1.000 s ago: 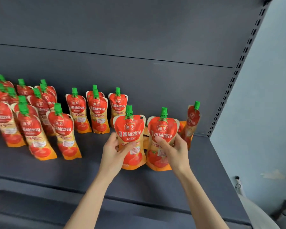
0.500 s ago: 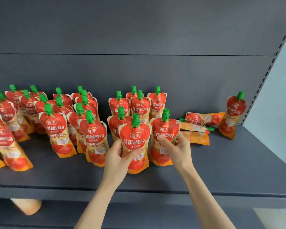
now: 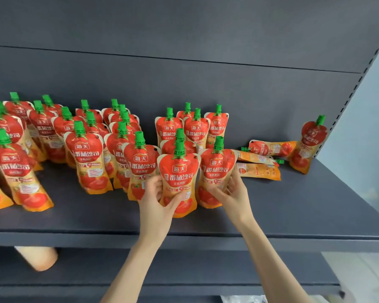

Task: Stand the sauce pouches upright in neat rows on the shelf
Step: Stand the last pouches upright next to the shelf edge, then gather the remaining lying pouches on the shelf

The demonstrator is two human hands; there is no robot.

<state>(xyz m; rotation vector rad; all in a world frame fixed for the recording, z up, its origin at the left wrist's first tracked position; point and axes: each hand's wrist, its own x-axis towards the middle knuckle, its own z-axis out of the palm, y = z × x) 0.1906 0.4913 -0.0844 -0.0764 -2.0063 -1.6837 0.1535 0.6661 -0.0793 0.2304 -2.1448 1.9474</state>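
Red-and-orange sauce pouches with green caps stand in loose rows on the dark grey shelf [image 3: 293, 206]. My left hand [image 3: 157, 201] grips the lower part of an upright front pouch [image 3: 178, 171]. My right hand [image 3: 230, 193] pinches the lower front of the pouch beside it [image 3: 217, 169], also upright. Several pouches [image 3: 258, 162] lie flat behind my right hand. One pouch [image 3: 311, 143] leans upright at the shelf's far right.
The shelf's back panel [image 3: 184, 84] rises behind the rows. A slotted upright post [image 3: 354, 88] bounds the right end. A pale rounded object [image 3: 38, 256] sits on the lower shelf at the left. Bare shelf surface lies in front of and right of my hands.
Both hands keep hold of the same two pouches. The view has swung left, showing more rows at the left and the lying pouches at the right.
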